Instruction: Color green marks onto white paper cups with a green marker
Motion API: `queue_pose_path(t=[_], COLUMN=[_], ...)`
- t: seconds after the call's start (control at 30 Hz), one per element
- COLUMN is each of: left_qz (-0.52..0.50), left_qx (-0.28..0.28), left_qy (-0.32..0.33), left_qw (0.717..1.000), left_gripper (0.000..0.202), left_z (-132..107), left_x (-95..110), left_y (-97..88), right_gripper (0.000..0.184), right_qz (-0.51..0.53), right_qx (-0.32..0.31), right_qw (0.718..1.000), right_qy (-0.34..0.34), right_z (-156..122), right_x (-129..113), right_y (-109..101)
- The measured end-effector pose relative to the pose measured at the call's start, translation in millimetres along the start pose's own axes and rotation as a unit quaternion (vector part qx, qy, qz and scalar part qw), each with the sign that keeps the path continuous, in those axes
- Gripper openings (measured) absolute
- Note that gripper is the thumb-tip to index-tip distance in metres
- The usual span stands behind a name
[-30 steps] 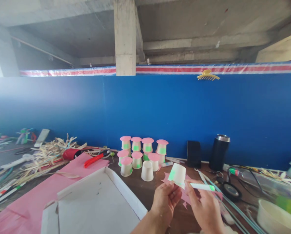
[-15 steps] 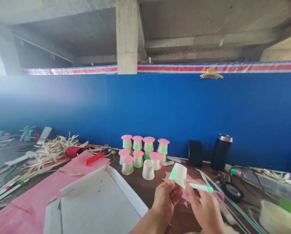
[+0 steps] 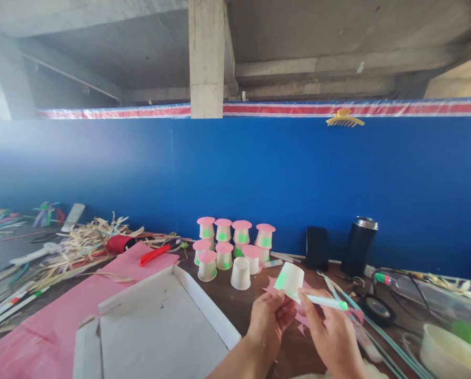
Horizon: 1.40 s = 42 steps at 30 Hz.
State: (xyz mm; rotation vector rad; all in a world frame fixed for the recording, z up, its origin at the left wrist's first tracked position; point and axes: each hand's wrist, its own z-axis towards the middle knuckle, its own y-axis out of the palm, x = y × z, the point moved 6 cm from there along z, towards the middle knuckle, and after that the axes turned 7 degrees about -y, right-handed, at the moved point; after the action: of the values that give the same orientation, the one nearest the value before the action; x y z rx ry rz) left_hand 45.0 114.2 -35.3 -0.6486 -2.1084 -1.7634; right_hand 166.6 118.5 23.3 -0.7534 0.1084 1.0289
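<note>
My left hand grips a small paper cup near its rim; the cup is upside down, tilted, with a green patch on its side. In my right hand is a white marker pen with a green end pointing right; its other end is at the cup's lower edge, partly hidden by my fingers. A plain upturned paper cup stands to the left of my hands. Behind it are several cups with pink paper discs on top and green patches.
A white box lid lies at the front left on pink paper. A red-handled tool rests on that paper. At the right stand a black flask, a tape roll and a white bowl.
The view has shifted very slightly. Both hands keep their hold on the cup and the marker pen, with almost no other visible movement.
</note>
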Motion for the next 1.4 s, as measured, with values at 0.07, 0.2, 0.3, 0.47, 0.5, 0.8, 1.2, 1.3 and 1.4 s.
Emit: queue_pose_path(t=[0.07, 0.2, 0.3, 0.47, 0.5, 0.8, 1.2, 1.3, 1.4], left_qz=[0.004, 0.02, 0.029, -0.003, -0.016, -0.058, -0.057, -0.053, -0.052], left_qx=[0.006, 0.001, -0.005, 0.011, 0.016, 0.037, 0.031, 0.027, 0.033], left_qy=[0.001, -0.01, -0.009, -0.013, -0.011, -0.018, -0.021, -0.021, -0.022], left_qw=[1.0, 1.0, 1.0, 1.0, 1.0, 0.998, 0.998, 0.998, 0.998], left_gripper=[0.015, 0.017, 0.018, 0.016, 0.016, 0.01, 0.008, 0.01, 0.01], left_z=[0.2, 0.7, -0.2, -2.1, -2.2, -0.7, -1.3, 0.0, 0.4], left_x=[0.1, -2.2, -3.3, -3.5, -2.8, -1.8, -2.3, -3.2, -3.2], left_y=[-0.6, 0.0, 1.0, 0.1, -0.7, -5.4, -3.2, -4.2, -5.4], right_gripper=[0.029, 0.03, 0.03, 0.028, 0.028, 0.029, 0.03, 0.029, 0.027], right_qz=[0.006, -0.016, -0.018, -0.017, -0.02, -0.059, -0.069, -0.072, -0.068], right_qx=[-0.007, 0.011, 0.002, 0.008, 0.021, 0.043, 0.038, 0.044, 0.028], right_qw=[1.0, 1.0, 1.0, 1.0, 0.999, 0.996, 0.996, 0.995, 0.996], right_qy=[-0.003, -0.003, -0.007, -0.01, -0.014, -0.042, -0.042, -0.048, -0.051], right_z=[0.1, 0.8, 0.8, 1.4, 1.9, 2.3, 2.2, 2.5, 2.2], right_x=[-0.7, -0.9, -2.0, -5.1, -6.3, -14.4, -11.9, -11.3, -10.0], right_y=[0.7, -3.8, -3.0, -4.1, -6.6, -12.4, -10.5, -10.7, -7.7])
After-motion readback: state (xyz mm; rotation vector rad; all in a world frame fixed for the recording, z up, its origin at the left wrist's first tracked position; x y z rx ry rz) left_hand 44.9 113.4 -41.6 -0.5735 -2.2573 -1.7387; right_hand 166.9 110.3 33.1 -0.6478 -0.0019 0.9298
